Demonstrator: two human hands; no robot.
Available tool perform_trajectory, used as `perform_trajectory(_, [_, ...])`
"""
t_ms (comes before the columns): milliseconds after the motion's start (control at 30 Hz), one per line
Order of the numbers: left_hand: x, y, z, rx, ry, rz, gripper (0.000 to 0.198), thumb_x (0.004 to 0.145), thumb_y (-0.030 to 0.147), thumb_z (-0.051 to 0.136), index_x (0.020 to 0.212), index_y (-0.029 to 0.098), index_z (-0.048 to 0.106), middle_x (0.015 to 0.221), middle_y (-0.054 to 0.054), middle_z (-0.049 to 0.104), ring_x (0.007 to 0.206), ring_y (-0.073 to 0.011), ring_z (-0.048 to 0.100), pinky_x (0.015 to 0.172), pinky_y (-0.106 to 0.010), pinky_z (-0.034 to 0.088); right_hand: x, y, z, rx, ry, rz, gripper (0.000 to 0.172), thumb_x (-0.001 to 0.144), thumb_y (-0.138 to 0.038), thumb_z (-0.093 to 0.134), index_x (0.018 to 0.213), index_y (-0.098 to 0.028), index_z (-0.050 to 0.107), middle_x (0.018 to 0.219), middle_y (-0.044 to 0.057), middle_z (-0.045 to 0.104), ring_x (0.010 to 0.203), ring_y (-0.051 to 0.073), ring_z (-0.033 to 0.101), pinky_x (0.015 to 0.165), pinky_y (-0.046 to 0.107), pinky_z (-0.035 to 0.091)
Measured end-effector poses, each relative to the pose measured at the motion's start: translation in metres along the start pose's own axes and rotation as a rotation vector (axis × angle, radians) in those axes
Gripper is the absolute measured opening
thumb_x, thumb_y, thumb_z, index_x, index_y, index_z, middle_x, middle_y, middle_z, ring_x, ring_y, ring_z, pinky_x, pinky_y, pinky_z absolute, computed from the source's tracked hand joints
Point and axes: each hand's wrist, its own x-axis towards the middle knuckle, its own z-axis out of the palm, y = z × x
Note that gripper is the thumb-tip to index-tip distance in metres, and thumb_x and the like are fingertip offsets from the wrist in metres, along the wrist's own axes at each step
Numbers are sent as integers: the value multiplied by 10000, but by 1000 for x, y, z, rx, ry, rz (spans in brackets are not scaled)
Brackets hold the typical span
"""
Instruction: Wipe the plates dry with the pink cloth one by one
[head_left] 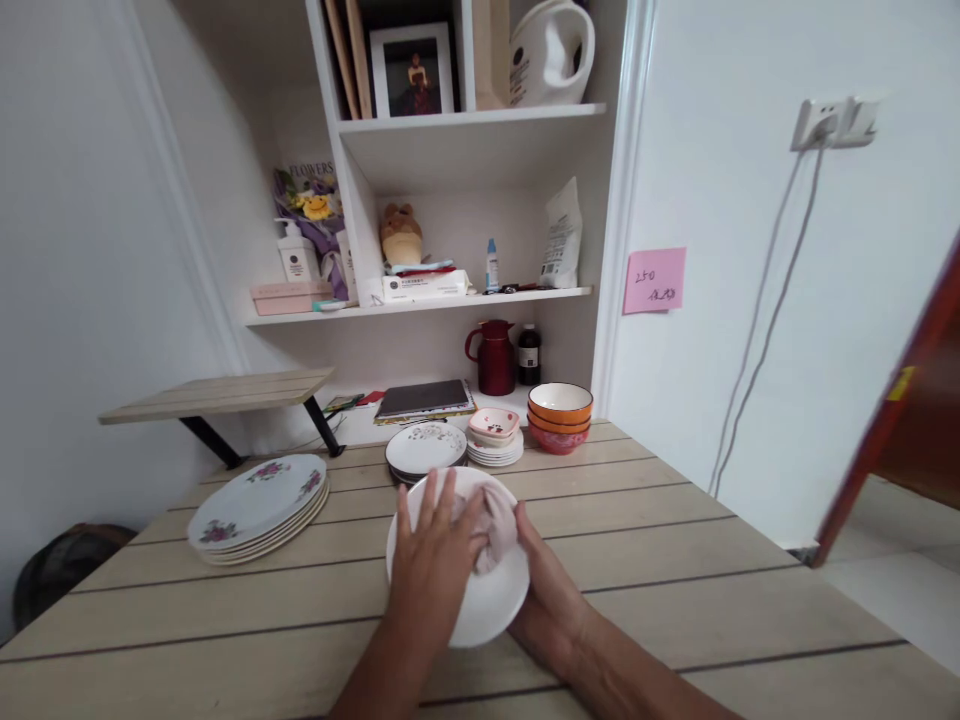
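Note:
A white plate is held tilted over the table in front of me. My right hand grips its right edge, with the thumb near the rim and the other fingers hidden underneath. Across the plate's face lies my left hand, fingers spread, pressing a crumpled pale pink cloth against the surface. Part of the cloth is hidden under the left fingers. Just beyond the held plate is a stack of dark-edged plates with a floral pattern.
Large flowered oval plates are stacked at left, by a small raised stand. Small dishes and stacked orange and red bowls stand at the back. Behind them are a laptop, a red jug and a dark bottle.

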Motion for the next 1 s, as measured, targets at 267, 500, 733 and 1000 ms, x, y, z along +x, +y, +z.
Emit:
perform_trajectory(267, [-11, -25, 1, 93, 36, -189, 408, 873, 269, 511, 1277, 230, 544, 1486, -142, 368, 1357, -362, 326, 1046, -645, 249, 1, -4, -6, 16, 84, -36, 740, 838, -652, 432, 1366, -134, 449, 1216, 138, 648, 1091, 261, 610, 1017, 422, 375])
perform_trajectory(500, [-43, -26, 4, -41, 21, 55, 519, 831, 109, 489, 1346, 161, 453, 1432, -108, 461, 1335, -258, 389, 1057, -431, 380, -1, -4, -2, 45, -18, 58, 738, 850, -642, 419, 1336, -90, 477, 1207, 159, 648, 1121, 254, 597, 1050, 401, 344])
perform_trajectory(733, [-63, -28, -19, -36, 188, -12, 697, 783, 345, 660, 1410, 304, 360, 1410, -163, 417, 1192, -341, 498, 874, -487, 487, -3, -13, -2, 28, -15, 15, 800, 830, -684, 401, 1339, -71, 470, 1247, 177, 618, 1162, 273, 566, 1067, 416, 322])
perform_trajectory(1000, [-55, -15, -34, -125, 105, 48, 691, 708, 336, 746, 1339, 373, 465, 1250, -127, 532, 1044, -277, 598, 789, -415, 560, -3, -10, -3, -35, 23, 7, 794, 822, -683, 421, 1339, -83, 475, 1229, 171, 631, 1138, 277, 582, 1050, 410, 345])
